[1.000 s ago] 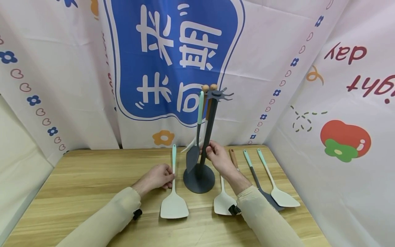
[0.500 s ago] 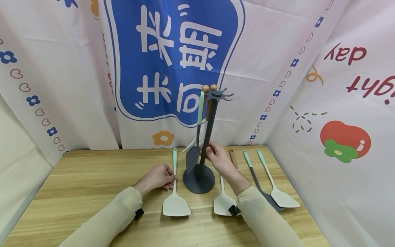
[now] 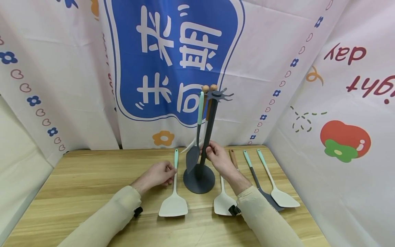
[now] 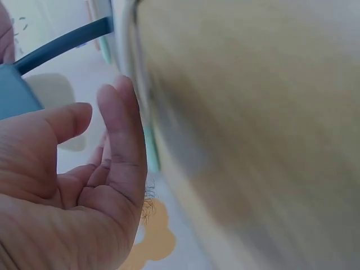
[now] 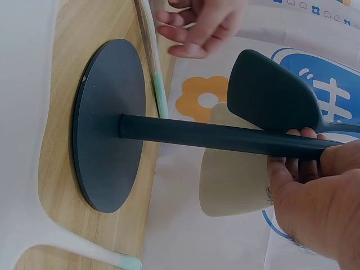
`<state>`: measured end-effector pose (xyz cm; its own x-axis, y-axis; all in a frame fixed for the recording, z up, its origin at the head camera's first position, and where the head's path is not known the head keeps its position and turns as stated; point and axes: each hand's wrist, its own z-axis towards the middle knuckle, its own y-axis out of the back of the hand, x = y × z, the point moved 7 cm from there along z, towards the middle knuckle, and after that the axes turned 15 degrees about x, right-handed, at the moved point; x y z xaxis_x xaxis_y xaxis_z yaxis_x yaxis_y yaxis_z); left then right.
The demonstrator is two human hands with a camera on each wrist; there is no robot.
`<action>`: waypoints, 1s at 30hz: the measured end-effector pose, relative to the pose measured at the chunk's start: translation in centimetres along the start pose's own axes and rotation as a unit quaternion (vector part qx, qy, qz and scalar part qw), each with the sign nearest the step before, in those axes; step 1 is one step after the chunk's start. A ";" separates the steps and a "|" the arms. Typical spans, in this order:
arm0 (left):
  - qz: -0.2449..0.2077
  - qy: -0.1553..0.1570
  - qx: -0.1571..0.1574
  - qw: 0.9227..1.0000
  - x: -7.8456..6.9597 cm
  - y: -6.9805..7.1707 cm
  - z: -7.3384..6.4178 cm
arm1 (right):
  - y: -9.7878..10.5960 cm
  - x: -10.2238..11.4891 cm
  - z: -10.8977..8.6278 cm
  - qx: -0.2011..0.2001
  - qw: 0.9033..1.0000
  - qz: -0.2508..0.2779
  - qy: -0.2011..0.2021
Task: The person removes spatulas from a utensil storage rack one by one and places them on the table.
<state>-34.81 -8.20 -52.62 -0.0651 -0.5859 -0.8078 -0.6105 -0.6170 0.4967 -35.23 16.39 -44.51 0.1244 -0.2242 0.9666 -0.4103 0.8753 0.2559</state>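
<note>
A dark grey utensil stand [image 3: 199, 179] is on the wooden table [image 3: 92, 178]. My right hand [image 3: 213, 151] grips its pole [image 3: 208, 132], thumb and fingers [image 5: 301, 135] curled round the pole [image 5: 214, 135]. A dark spatula [image 3: 192, 157] and a white spatula [image 5: 230, 180] hang from the stand's top. My left hand [image 3: 165, 171] lies just left of the base. Its fairly straight fingers [image 4: 121, 129] touch the handle [image 4: 151, 149] of a white spatula with a mint handle [image 3: 174, 206] lying flat.
Right of the stand lie a white spatula with a wooden handle [image 3: 224, 203], a dark one [image 3: 262, 192] and a white one with a mint handle [image 3: 284, 198]. Printed cloth walls [image 3: 333, 103] close in the back and right. Bare tabletop stretches left.
The flat white spatula has shifted under my left hand: its handle tip slid slightly nearer and its head swung back left. My right hand and the stand have stayed put.
</note>
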 end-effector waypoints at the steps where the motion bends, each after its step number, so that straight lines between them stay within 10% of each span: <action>1: 0.005 -0.005 -0.003 1.000 -0.2 0.2 0.0 | 0.0 0.0 0.0 0.000 1.000 0.001 0.000; 30: 0.047 -0.123 -0.142 0.981 -8.4 4.5 -2.1 | 0.0 0.0 0.0 -0.002 1.000 0.003 -0.004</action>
<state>-35.36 -7.20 -42.91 -0.3199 -0.5240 -0.7894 -0.3510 -0.7083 0.6125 -35.21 16.40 -44.56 0.1146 -0.2229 0.9681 -0.4067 0.8786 0.2504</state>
